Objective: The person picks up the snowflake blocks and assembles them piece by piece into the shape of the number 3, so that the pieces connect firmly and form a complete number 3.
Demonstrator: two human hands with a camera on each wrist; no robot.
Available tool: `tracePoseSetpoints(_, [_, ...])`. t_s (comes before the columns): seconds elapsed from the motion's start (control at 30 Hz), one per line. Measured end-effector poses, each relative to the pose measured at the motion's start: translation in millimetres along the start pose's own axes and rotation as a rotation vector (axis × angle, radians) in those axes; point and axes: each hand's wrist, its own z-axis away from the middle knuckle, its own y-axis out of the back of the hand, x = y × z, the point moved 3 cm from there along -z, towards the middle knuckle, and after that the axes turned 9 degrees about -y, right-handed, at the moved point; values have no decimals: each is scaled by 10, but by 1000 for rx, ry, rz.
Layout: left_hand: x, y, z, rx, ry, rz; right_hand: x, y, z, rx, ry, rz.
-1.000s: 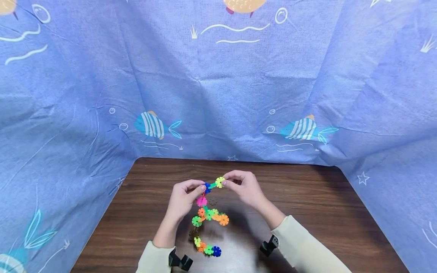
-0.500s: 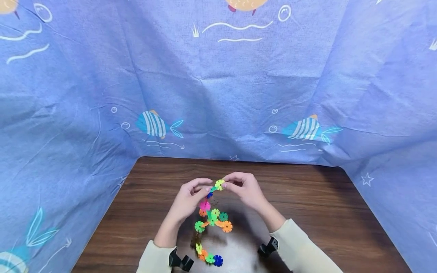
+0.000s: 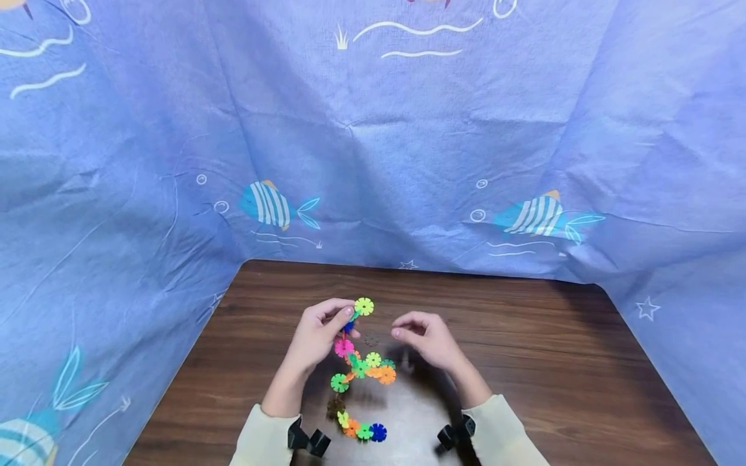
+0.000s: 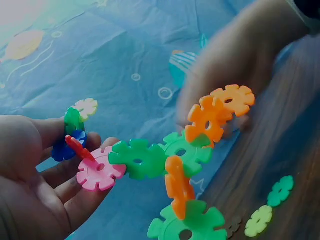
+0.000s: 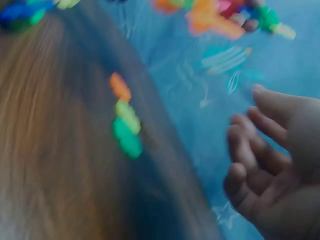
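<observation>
My left hand (image 3: 311, 340) pinches a chain of interlocking snowflake discs near its top, around the blue disc (image 4: 69, 145). Above that sits a green disc (image 4: 73, 120), then a yellow disc (image 3: 364, 307) at the end. Below the fingers hang a red disc (image 4: 79, 148), a pink disc (image 3: 344, 347), green discs (image 4: 137, 159) and orange discs (image 4: 232, 100). My right hand (image 3: 430, 340) is off to the right of the chain, fingers loosely bent around nothing. It looks blurred in both wrist views.
Nearer on the wooden table (image 3: 524, 362) lies a curved row of joined discs ending in a blue disc (image 3: 378, 432). Brown discs (image 3: 336, 406) lie beside it. A yellow disc (image 4: 259, 221) and a teal disc (image 4: 281, 190) also rest there. Blue cloth (image 3: 373, 162) surrounds the table.
My right hand has let go of the yellow disc and drawn back to the right. The left hand still holds the chain, whose top end has shifted slightly left.
</observation>
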Motion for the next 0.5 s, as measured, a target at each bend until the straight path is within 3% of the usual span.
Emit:
tracePoseSetpoints(0.1, [2, 11, -11, 0, 5, -8, 178, -50, 9, -56, -5, 135])
tracePoseSetpoints(0.27, [-9, 10, -28, -13, 30, -14, 277, -111, 4, -126, -12, 275])
tracePoseSetpoints(0.5, [-25, 9, -37, 15, 75, -32, 390, -180, -28, -188, -28, 366])
